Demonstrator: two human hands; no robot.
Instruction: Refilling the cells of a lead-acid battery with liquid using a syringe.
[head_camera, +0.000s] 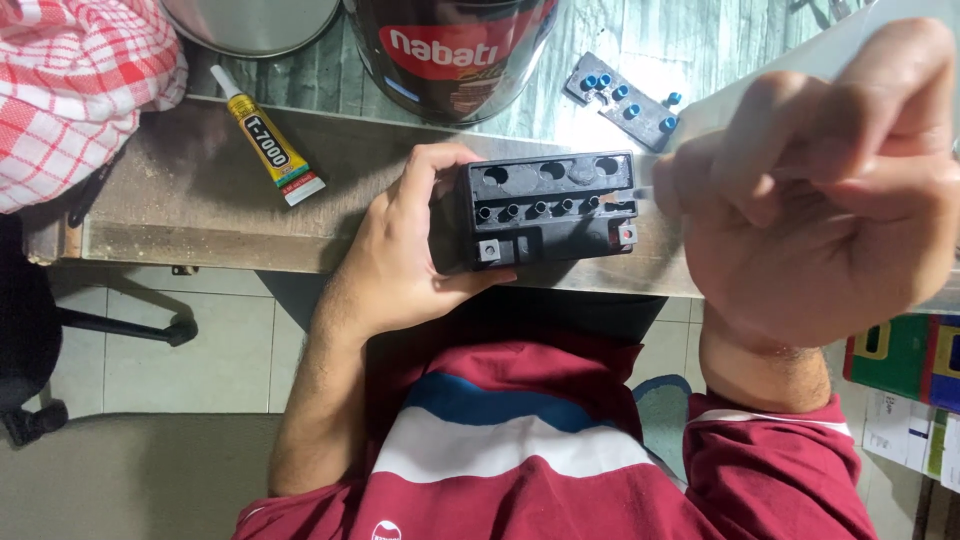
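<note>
Left hand (405, 245) grips the black battery case (548, 210) by its left side, case sitting at the table (200, 200) front edge. Right hand (820, 190) is closed around a thin tool, tip at the case's top right port; tool mostly hidden. Blue-capped plug strip (622, 100) and glue tube (265, 140) lie behind.

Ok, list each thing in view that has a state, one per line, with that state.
Black battery: upright at the table edge, top holes uncovered, gripped from the side.
Left hand: closed around the battery.
Right hand: fingers curled on a thin tool; its tip is at the battery's top.
Cap strip: off the battery, lying flat.
Glue tube: lying down, capped.
</note>
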